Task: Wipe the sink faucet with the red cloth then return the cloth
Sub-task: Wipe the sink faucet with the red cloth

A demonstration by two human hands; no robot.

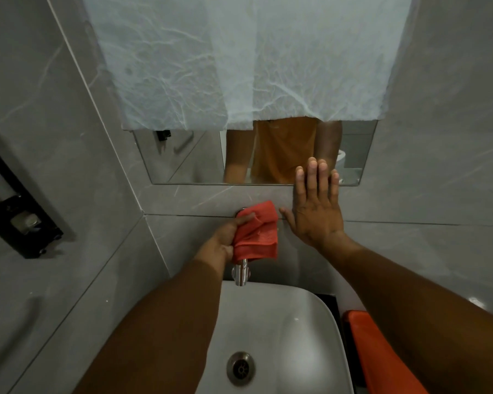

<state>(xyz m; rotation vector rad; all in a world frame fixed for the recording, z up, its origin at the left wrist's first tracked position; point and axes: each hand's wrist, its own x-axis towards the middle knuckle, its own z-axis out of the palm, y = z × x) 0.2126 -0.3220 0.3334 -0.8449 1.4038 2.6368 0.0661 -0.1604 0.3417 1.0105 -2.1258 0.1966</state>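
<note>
The red cloth (256, 233) is bunched over the chrome wall faucet (242, 273), covering its upper part; only the spout end shows below the cloth, above the white sink (302, 317). My left hand (225, 240) grips the cloth from the left, thumb pressed on top near the faucet's wall flange. My right hand (315, 204) lies flat against the grey wall tile just right of the cloth, fingers spread and pointing up, holding nothing.
A mirror (182, 163), mostly covered by a pale sheet (239, 61), runs above the faucet. A black holder (17, 220) is fixed to the left wall. An orange object (382, 356) sits right of the sink. The sink's drain (241, 368) is near the bottom.
</note>
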